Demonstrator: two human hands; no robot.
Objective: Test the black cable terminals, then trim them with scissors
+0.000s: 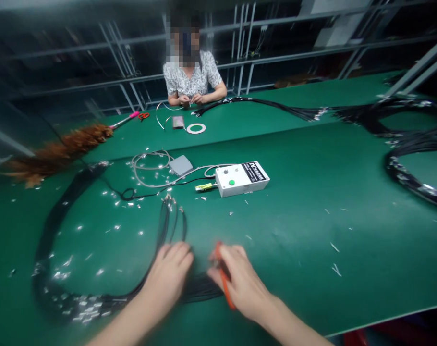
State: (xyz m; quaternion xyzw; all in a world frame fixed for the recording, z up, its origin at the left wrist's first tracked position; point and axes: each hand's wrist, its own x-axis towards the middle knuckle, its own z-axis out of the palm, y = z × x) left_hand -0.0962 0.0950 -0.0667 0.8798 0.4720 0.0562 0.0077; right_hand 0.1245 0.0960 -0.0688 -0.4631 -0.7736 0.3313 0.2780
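Note:
My left hand is closed over a bundle of thin black cables. Their loose ends with small metal tips fan out beyond my knuckles. To its right, my right hand grips an orange-handled hand tool. Motion blur and my fingers hide the tool's head, so its exact kind is unclear. More black cable passes under and between my hands. The bundle curves round on the left as a thick loop, with many shiny bits at its lower bend.
Beyond my hands stand a white control box and a grey pedal with cords. A feather duster lies back left. Coiled black cables lie at right. Across the table sits a co-worker. Scraps litter the green tabletop.

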